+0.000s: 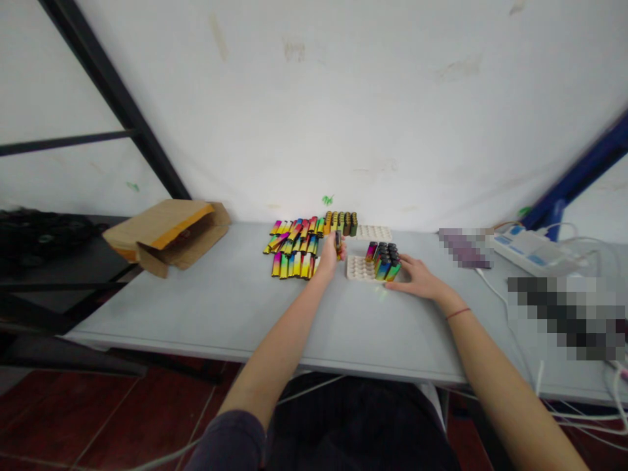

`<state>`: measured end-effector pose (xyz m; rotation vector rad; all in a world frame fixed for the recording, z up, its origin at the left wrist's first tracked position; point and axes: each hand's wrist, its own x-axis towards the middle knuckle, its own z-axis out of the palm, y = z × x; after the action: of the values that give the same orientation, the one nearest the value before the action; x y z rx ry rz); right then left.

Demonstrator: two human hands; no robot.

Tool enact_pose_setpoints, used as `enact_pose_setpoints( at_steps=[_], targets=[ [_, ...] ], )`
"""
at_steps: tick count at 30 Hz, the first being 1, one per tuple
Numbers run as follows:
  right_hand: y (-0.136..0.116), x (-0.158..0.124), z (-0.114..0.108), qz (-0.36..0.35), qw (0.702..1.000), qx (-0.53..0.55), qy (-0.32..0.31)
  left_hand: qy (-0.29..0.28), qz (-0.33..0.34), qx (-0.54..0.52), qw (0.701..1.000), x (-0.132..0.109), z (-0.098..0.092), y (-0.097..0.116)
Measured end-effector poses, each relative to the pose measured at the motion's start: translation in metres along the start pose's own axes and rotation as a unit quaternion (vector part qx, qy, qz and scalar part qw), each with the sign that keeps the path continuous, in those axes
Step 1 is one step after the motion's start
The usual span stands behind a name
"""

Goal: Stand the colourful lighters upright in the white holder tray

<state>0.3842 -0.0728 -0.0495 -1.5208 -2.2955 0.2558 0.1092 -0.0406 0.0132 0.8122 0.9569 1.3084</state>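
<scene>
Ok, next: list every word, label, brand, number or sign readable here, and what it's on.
No readable text.
Green mark on the wall: no legible characters.
Colourful tubes: too small to read.
White power strip: too blurred.
Pixelated patches at right: unreadable.

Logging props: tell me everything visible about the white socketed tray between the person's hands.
The tray is off-white, shallow and rectangular, plastic-looking, with rows of round sockets. It lies flat on the grey table. Sockets toward its left are open; upright, multicoloured pieces with dark tops stand toward its right. The right hand is at its right end, though contact is unclear.
</scene>
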Motion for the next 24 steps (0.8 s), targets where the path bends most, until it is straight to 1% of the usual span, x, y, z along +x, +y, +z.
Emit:
enact_pose_setpoints(
  at_steps=[3,7,13,17,20,24],
  targets=[
    [0.0014,-0.0003,0.001,0.005,1.0,-0.001,0.0,-0.006,-0.025,-0.018,1.0,-0.0009,-0.0002,0.0033],
    [0.0012,-0.0007,0.0009,0.01,1.0,-0.001,-0.002,0.006,-0.038,-0.009,0.999,-0.0037,-0.0014,0.0039],
    [0.0005,-0.0001,0.0009,0.009,1.0,-0.004,-0.002,0.042,-0.033,-0.008,0.999,-0.0044,0.0021,0.0073],
    [0.0024,0.0001,0.0022,0.006,1.0,-0.007,0.001,0.054,-0.031,-0.002,0.998,-0.0045,0.0034,0.0066],
    [0.0029,0.0001,0.002,0.005,1.0,-0.009,-0.002,0.05,-0.027,0.0,0.998,-0.006,0.0035,0.0037],
    [0.0011,0.0001,0.0003,0.009,1.0,-0.009,-0.007,0.03,-0.033,-0.01,0.999,-0.0092,0.004,-0.0003]
  ],
)
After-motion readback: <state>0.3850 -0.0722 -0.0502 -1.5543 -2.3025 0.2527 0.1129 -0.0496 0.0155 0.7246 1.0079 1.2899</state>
